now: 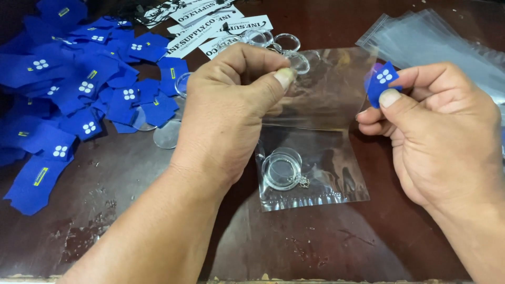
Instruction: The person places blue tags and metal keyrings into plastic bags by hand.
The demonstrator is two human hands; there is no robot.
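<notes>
My left hand [231, 105] pinches the upper left edge of a small clear plastic bag [315, 158] that lies on the dark wooden table [131, 210]. Inside the bag, near its bottom, sits a clear round case with a small metal ring [283, 171]. At the bag's upper right corner, my right hand [436, 131] grips a small blue fabric label [383, 81] with white dots between thumb and forefinger.
A big heap of blue fabric labels [79, 79] covers the left of the table. Several clear round cases [279, 44] and white printed cards [210, 26] lie at the back. A stack of clear bags [436, 47] rests at the upper right. Loose clear discs [167, 134] lie beside the heap.
</notes>
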